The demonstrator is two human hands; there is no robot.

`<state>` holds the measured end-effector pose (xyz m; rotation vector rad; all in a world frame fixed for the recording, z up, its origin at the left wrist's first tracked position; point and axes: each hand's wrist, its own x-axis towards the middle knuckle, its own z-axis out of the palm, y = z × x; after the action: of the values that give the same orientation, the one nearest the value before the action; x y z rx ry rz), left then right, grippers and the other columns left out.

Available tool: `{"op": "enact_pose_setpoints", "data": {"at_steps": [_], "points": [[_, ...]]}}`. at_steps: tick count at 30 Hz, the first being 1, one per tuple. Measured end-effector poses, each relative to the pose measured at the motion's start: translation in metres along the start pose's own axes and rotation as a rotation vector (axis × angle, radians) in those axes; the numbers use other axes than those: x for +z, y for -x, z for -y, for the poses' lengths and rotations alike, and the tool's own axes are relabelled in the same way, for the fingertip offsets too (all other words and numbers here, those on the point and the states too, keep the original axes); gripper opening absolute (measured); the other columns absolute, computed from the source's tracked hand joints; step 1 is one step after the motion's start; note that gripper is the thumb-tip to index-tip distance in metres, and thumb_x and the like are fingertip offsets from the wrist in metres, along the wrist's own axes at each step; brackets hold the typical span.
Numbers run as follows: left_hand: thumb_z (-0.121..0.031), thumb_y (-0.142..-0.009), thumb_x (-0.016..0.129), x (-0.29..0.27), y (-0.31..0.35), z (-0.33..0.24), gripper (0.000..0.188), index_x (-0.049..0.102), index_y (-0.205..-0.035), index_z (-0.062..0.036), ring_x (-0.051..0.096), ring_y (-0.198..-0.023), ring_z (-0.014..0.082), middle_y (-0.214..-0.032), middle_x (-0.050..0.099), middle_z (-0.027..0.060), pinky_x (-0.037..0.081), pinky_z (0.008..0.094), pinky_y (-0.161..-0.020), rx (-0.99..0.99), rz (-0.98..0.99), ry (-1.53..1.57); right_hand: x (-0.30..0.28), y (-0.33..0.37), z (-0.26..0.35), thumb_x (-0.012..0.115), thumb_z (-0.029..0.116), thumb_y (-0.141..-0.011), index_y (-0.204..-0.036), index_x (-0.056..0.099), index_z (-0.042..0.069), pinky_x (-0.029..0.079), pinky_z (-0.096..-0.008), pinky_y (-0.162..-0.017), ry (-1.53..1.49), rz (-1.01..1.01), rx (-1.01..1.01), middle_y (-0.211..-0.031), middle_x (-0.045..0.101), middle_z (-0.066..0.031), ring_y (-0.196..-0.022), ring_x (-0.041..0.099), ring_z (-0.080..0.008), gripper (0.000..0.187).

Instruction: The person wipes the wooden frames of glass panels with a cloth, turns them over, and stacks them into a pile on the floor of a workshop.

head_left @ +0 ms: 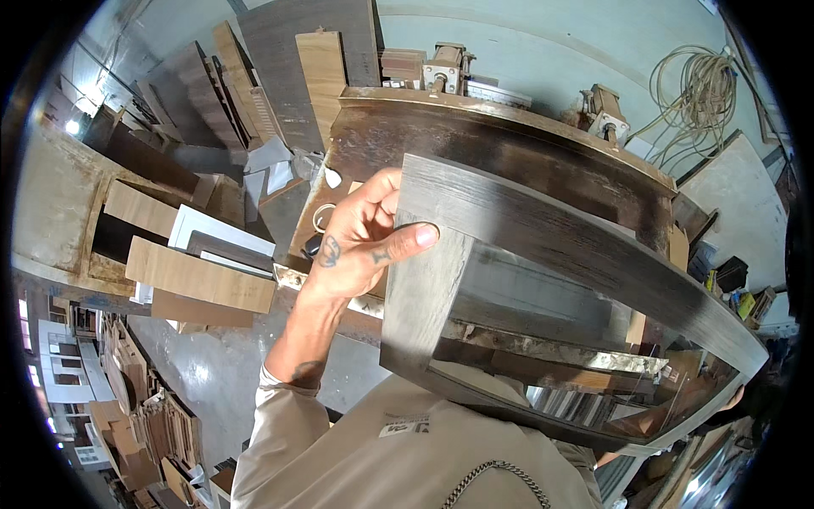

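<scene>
Clamping the left end of a grey wood-grain frame (pixel 543 229), the left hand (pixel 360 233) presses its thumb flat on the face near the upper left corner while its other fingers bend behind the edge. From those fingers the frame stretches rightward, tilted, with its long upper rail sloping down to the far right corner. There the right hand (pixel 736 397) shows only as a small patch of fingers past the frame's end, mostly hidden, so I cannot tell how its fingers are set.

Beyond the left fingers, farther from the body, spreads a brown-stained worktable (pixel 369 127), with a metal cylinder (pixel 445 69) on its far side and a second cylinder (pixel 607 114) farther right. Well right of the left fingers and higher up hangs a coiled hose (pixel 699 89). Left of the fingers, well apart, lies a pile of boards (pixel 199 276); above them leans a light wood panel (pixel 322 81). Below the fingers, toward the body, is a beige shirt (pixel 365 458) with a chain (pixel 496 465).
</scene>
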<state>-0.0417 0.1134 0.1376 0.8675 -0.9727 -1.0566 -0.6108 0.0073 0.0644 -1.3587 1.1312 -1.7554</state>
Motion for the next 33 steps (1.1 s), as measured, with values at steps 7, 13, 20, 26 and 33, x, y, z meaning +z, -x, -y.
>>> {"op": "enact_pose_setpoints", "data": {"at_steps": [7,13,20,26,33], "points": [[-0.013,-0.072,0.08,0.023,-0.004,-0.007,0.038,0.057,-0.101,-0.0015,0.058,-0.079,0.0078,-0.087,0.065,0.0032,0.047,0.0224,-0.069,-0.039,-0.154,-0.344,0.007,0.013,-0.004,0.057,0.026,-0.087,-0.133,0.043,0.002,0.048,-0.0316,-0.084,-0.014,0.009,0.067,-0.12,0.055,-0.0158,-0.107,0.056,-0.023,0.053],[-0.016,-0.08,0.075,0.002,-0.015,-0.002,0.028,0.05,-0.072,-0.0061,0.028,-0.06,0.0056,-0.066,0.031,-0.0083,0.028,0.0232,-0.053,0.033,-0.068,-0.42,0.029,0.027,-0.017,0.056,0.029,-0.087,-0.133,0.043,0.002,0.049,-0.0301,-0.081,-0.036,0.038,0.14,-0.119,0.056,-0.0152,-0.104,0.057,-0.0216,0.055],[-0.025,-0.08,0.075,-0.021,-0.011,-0.014,0.036,0.046,-0.072,-0.0059,0.033,-0.065,0.0069,-0.069,0.034,-0.0048,0.031,0.024,-0.056,-0.113,0.023,-0.554,0.044,0.031,-0.022,0.056,0.033,-0.087,-0.134,0.043,0.001,0.049,-0.0283,-0.079,-0.064,0.061,0.167,-0.118,0.057,-0.0145,-0.102,0.059,-0.0199,0.058],[-0.023,-0.083,0.072,-0.006,-0.005,0.008,0.036,0.042,-0.068,-0.0097,0.031,-0.061,0.0042,-0.067,0.033,-0.0071,0.028,0.0228,-0.053,-0.098,-0.268,-0.601,0.029,0.048,-0.009,0.055,0.037,-0.087,-0.134,0.043,0.0,0.049,-0.0268,-0.077,-0.025,-0.012,0.187,-0.117,0.058,-0.0139,-0.1,0.06,-0.0185,0.06],[-0.027,-0.091,0.062,-0.03,0.064,0.088,0.027,0.056,-0.081,-0.003,0.035,-0.067,0.0052,-0.07,0.042,-0.0073,0.032,0.0212,-0.061,-0.216,-0.34,-0.635,0.052,0.059,0.007,0.055,0.041,-0.087,-0.134,0.043,0.0,0.05,-0.025,-0.074,0.114,-0.136,0.308,-0.116,0.059,-0.0133,-0.098,0.061,-0.0168,0.064]]}}
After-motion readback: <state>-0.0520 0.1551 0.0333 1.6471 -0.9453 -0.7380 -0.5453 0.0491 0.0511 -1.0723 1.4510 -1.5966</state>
